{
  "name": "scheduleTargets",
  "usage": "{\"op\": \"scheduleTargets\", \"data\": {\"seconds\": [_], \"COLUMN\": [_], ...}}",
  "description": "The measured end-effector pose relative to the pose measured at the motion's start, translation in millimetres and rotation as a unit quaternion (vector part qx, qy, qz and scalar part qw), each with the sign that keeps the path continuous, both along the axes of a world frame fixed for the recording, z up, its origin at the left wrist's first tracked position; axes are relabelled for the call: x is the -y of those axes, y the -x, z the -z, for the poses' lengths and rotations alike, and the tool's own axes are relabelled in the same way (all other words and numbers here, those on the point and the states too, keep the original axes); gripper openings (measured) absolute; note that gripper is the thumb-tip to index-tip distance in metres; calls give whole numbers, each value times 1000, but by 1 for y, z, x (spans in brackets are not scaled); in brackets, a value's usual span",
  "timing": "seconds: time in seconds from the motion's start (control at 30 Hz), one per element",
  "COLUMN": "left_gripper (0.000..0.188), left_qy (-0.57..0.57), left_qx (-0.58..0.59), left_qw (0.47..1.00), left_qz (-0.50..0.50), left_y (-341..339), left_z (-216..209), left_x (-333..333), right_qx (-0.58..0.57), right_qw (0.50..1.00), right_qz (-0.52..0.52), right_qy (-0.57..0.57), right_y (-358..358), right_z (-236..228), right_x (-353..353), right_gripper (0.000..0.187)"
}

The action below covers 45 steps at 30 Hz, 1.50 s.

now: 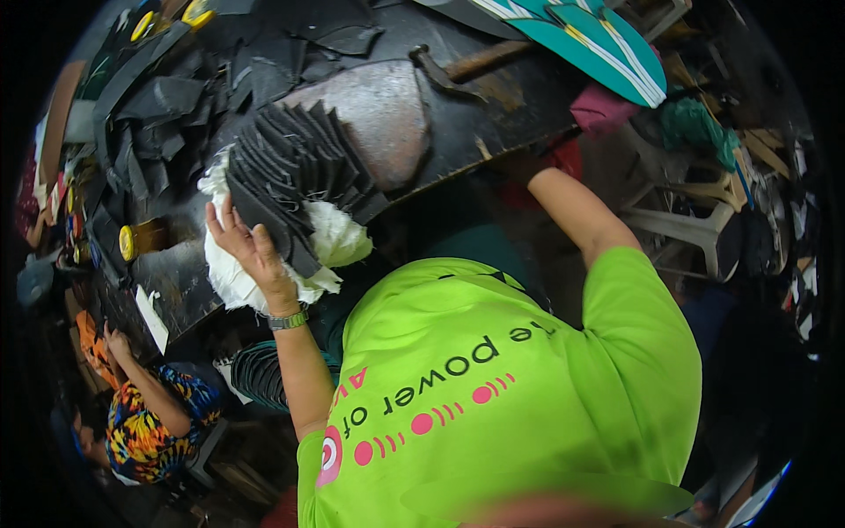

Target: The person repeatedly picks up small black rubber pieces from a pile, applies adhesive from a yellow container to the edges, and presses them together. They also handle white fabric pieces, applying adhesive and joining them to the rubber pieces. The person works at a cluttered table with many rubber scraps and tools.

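My left hand point(249, 249), with a watch on its wrist, lies with fingers spread against a bunched white cloth point(339, 236) and the side of a fanned stack of dark grey fabric-like pieces point(295, 158). The stack rests partly on the cloth at the table's near edge. My right arm reaches to the table edge farther right. There my right hand point(519, 165) is mostly in shadow, its fingers hidden, so what it holds does not show. A worn, flat reddish-grey slab point(378, 119) sits just beyond the stack.
A hammer point(480, 63) lies on the dark table point(458, 158) beyond the slab. Black scraps point(163, 101) cover its left part, near a yellow-lidded jar point(128, 243). Teal pieces with white straps point(598, 48) overhang the far right. Another person point(154, 414) sits at lower left; a plastic chair point(687, 229) stands right.
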<state>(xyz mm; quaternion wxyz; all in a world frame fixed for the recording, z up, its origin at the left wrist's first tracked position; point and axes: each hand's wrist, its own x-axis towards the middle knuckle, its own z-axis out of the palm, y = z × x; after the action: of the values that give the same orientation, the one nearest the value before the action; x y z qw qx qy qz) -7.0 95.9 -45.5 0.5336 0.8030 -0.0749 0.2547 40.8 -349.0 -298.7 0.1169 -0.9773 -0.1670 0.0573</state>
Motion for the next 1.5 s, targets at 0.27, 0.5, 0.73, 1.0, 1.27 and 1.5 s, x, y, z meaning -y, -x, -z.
{"op": "scheduleTargets", "data": {"seconds": [0.27,0.5,0.73,1.0,1.27,1.5], "left_gripper": [76,84,86,97,101,93], "left_qy": [-14,-34,7,31,-163,-270], "left_qx": [-28,-30,-80,27,176,82], "left_qw": [999,999,997,999,967,942], "left_qz": [12,-17,5,15,87,182], "left_y": [3,2,2,-2,-85,-166], "left_z": [-9,-9,-9,-26,-94,-71], "left_x": [6,15,7,45,148,252], "right_qx": [-333,3,-39,-66,99,256], "right_qw": [936,930,863,691,722,810], "right_qz": [-116,-39,-157,-78,-25,281], "right_qy": [-1,-364,-478,-715,-684,-447], "right_y": [57,16,-20,0,-44,-79], "right_z": [-276,-325,-297,-303,-341,-330], "right_x": [-35,-137,-228,-245,-124,-34], "right_gripper": [36,66,90,106,84,91]}}
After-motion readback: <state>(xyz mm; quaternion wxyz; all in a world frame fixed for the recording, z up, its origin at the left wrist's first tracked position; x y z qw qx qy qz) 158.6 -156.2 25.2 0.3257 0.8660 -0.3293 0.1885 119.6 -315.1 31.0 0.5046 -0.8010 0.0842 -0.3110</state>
